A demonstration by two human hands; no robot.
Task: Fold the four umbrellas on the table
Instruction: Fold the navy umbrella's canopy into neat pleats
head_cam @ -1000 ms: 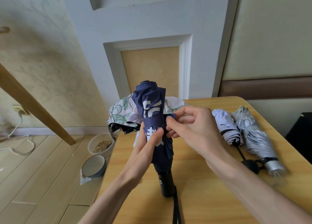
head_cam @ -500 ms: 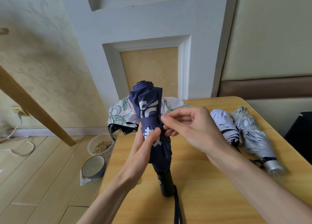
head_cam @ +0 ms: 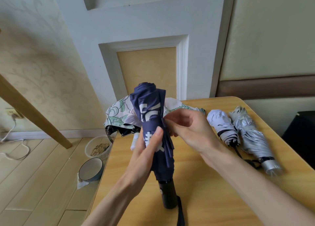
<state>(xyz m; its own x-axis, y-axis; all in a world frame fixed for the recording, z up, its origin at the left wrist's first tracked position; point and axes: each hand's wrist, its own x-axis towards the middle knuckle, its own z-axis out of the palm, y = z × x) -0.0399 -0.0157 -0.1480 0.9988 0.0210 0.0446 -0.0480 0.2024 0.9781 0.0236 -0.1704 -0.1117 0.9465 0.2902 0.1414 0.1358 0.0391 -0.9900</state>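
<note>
A navy umbrella (head_cam: 150,113) with white lettering stands upright on its black handle (head_cam: 167,194) on the wooden table (head_cam: 213,200). My left hand (head_cam: 146,150) grips its rolled canopy from the left, thumb across the front. My right hand (head_cam: 189,130) pinches the navy strap at the canopy's right side. Behind it lies a floral white-and-green umbrella (head_cam: 119,115), its canopy spread loose over the table's far left corner. At the right lie a folded white umbrella (head_cam: 223,127) and a folded silver umbrella (head_cam: 252,137), side by side.
On the floor left of the table sit a clear tub of grain (head_cam: 99,147) and a dark-rimmed bowl (head_cam: 91,169). A slanted wooden beam (head_cam: 32,113) crosses the left. A white panelled wall is close behind the table. A black object (head_cam: 301,135) stands at the right.
The navy umbrella has shifted slightly left and turned a little. My right hand has moved from pulling the strap across the front to pinching it against the canopy's right side.
</note>
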